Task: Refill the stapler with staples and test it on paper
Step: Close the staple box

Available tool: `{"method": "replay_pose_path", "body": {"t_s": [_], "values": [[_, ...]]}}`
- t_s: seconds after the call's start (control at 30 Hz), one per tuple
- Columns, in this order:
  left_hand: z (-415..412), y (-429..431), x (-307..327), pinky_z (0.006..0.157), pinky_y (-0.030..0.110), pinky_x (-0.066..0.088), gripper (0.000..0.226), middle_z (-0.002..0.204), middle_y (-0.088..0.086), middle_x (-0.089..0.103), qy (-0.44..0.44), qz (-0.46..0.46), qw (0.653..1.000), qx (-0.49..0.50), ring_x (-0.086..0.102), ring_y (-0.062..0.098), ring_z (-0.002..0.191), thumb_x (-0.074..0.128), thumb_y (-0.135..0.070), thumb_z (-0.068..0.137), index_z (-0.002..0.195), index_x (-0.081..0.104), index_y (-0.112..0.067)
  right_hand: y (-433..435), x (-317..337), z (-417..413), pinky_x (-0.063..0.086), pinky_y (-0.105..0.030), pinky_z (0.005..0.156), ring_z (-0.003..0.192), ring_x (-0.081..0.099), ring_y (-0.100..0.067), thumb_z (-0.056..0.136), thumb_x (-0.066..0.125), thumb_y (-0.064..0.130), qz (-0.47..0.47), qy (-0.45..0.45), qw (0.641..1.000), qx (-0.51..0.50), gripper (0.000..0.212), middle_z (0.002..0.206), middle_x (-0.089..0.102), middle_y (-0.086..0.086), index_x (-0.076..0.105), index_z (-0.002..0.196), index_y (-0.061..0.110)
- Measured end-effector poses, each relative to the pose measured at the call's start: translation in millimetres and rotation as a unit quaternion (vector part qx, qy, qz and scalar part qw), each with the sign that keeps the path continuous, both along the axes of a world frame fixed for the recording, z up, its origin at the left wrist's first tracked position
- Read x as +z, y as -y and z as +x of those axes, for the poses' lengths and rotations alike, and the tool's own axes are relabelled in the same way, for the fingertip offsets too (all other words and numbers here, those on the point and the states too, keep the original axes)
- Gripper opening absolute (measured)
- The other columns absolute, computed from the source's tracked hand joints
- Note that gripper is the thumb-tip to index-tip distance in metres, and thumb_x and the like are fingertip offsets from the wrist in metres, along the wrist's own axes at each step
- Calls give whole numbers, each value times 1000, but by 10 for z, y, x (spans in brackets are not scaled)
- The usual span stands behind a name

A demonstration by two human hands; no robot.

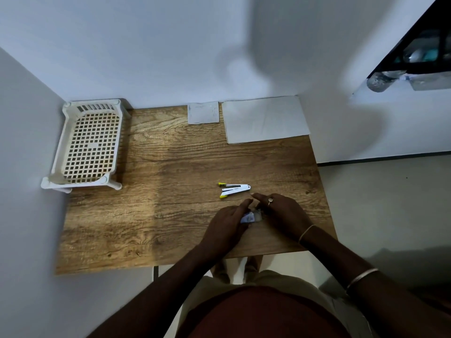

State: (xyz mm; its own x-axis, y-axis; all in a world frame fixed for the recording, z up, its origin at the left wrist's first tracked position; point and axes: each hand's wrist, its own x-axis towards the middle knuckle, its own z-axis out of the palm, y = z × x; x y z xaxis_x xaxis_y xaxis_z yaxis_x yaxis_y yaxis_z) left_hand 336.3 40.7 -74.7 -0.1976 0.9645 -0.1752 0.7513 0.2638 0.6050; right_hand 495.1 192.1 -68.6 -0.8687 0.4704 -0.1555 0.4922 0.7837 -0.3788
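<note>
From above, the stapler (234,189) lies open on the table (146,215). Just nearer, the left hand (225,226) pinches a small staple box (249,217) and the right hand (280,212) curls over it. Best to steady the box, drawing one strip out straight. One stapler, two papers (264,119), one basket (90,145).

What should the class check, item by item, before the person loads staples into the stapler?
1. Stapler hinged open on the table: ok.
2. Staple box between left hand and right hand: ok.
3. Staple strip out of the box: cannot tell.
4. Stapler channel empty: cannot tell.
5. Paper sheet available for testing, at the far edge: ok.
</note>
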Motion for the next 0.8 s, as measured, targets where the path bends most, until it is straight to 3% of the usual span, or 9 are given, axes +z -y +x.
{"method": "replay_pose_path", "body": {"t_s": [0.27,0.47,0.6,0.8], "values": [[-15,-21,23,100,31,38,64,138,4,62,2,-1,1000,-8,56,23,123,60,-30,98,155,34,-21,13,-16,-29,53,-37,81,101,61,-20,94,59,15,-23,21,999,-35,57,112,64,-4,43,146,32],[-13,-18,25,101,30,37,63,139,4,61,4,-5,1000,-4,55,22,125,59,-29,99,156,34,-21,2,-88,-47,54,-35,76,102,61,-21,95,60,17,3,36,999,-5,53,115,65,-7,44,145,27],[-18,-17,26,102,34,40,61,138,7,61,8,-6,1000,-10,56,24,124,59,-27,99,155,35,-18,-20,-122,-51,51,-34,70,94,63,-22,96,58,25,-9,12,1000,-11,45,105,66,-6,46,139,26],[-18,-15,16,103,32,39,62,139,3,61,10,-5,1000,-7,55,21,125,58,-30,99,156,34,-22,-31,-95,-61,49,-20,68,87,62,-12,88,66,28,-62,-13,996,-61,43,100,63,5,42,124,32]]}}
